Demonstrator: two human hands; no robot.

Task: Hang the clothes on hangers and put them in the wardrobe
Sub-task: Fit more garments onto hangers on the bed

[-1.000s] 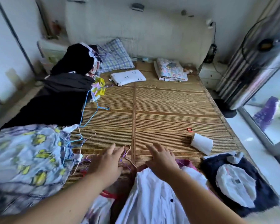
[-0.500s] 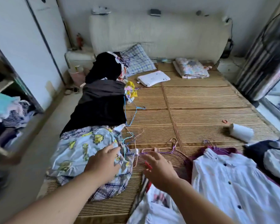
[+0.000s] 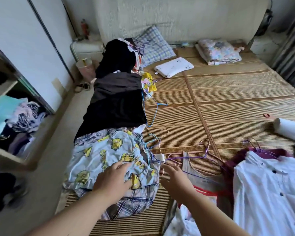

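Head view: the mat (image 3: 228, 103) covers the bed. The wardrobe (image 3: 10, 155) stands open off the mat's left edge, with clothes heaped inside. A black garment (image 3: 116, 103) lies along the mat's left side, a blue printed garment (image 3: 106, 155) at its near left corner, and a white shirt (image 3: 269, 193) at its near right. Wire hangers (image 3: 194, 157) lie tangled at the mat's near middle. The left hand (image 3: 114, 180) rests on the blue garment, fingers spread. The right hand (image 3: 177, 179) holds nothing, its straight fingers just short of the hangers.
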